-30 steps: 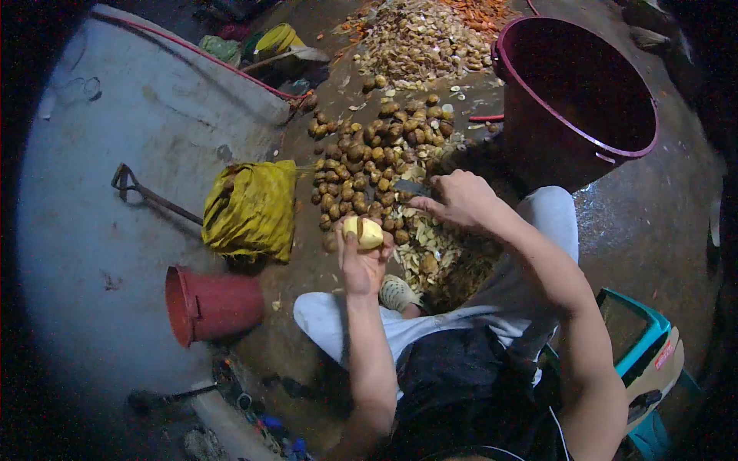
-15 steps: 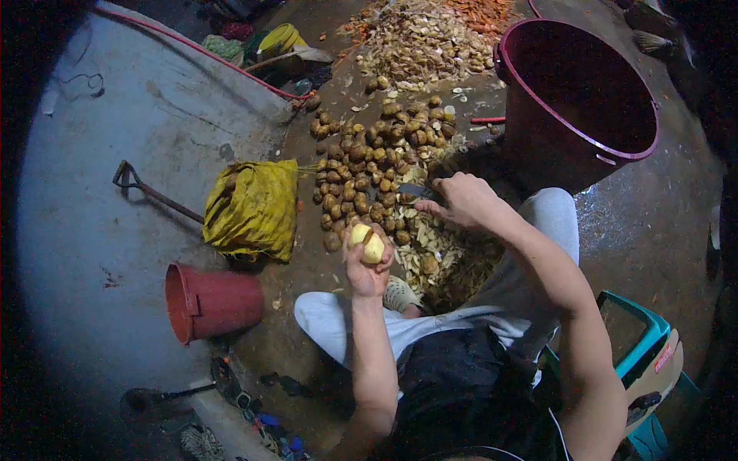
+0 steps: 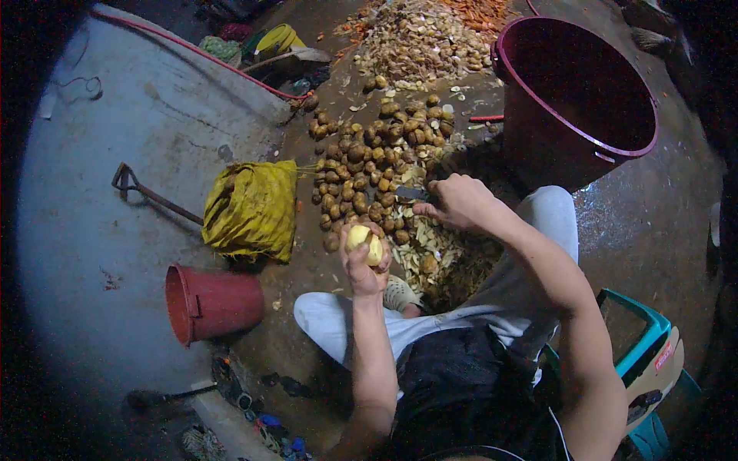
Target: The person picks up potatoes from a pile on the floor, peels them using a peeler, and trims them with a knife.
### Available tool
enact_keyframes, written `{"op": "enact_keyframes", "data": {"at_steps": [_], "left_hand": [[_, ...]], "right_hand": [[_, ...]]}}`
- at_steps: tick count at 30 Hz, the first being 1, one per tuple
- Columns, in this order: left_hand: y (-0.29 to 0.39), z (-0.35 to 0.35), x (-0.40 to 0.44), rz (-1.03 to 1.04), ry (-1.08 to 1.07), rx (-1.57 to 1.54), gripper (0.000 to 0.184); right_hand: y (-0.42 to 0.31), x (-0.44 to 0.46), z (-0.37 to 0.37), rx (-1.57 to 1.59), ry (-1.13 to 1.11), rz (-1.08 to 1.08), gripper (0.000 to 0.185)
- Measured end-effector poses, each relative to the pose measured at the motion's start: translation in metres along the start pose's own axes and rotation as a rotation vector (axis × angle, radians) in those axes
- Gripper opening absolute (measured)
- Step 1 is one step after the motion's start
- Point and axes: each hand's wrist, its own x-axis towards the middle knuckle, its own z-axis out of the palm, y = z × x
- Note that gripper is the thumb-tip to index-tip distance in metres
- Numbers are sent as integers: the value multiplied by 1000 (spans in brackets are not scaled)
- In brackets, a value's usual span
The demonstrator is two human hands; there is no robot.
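Note:
My left hand [image 3: 366, 278] is closed around a mostly peeled potato [image 3: 358, 237], pale yellow with a darker strip on it. My right hand [image 3: 463, 201] grips a knife, its handle hidden in the fingers. The knife's grey blade [image 3: 411, 192] points left, up and to the right of the potato and apart from it. Beyond both hands lies a heap of brown unpeeled potatoes [image 3: 355, 165] on the floor. Pale peelings [image 3: 430, 246] cover the floor below my right hand, between my legs.
A large maroon tub [image 3: 538, 146] stands at the right. On the left are a red bucket [image 3: 231, 303] lying tilted and a yellow sack [image 3: 254, 207] by a long handle [image 3: 157, 196]. Farther off are a peelings pile [image 3: 419, 46] and orange scraps [image 3: 477, 14]. A teal-edged container [image 3: 649, 326] sits lower right.
The potato has turned a little in my left hand, so its dark strip shows differently. My right hand and the knife have hardly moved.

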Motion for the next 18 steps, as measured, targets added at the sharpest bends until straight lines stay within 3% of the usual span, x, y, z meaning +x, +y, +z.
{"op": "enact_keyframes", "data": {"at_steps": [13, 16, 18], "left_hand": [[-10, -12, 2, -100, 38, -63, 31], [-9, -9, 3, -98, 161, 2, 32], [-4, -11, 8, -257, 108, -214, 35]], "right_hand": [[0, 0, 4, 28, -26, -21, 69], [-2, -1, 2, 24, -13, -25, 69], [-5, 0, 0, 30, -22, -25, 68]]}}
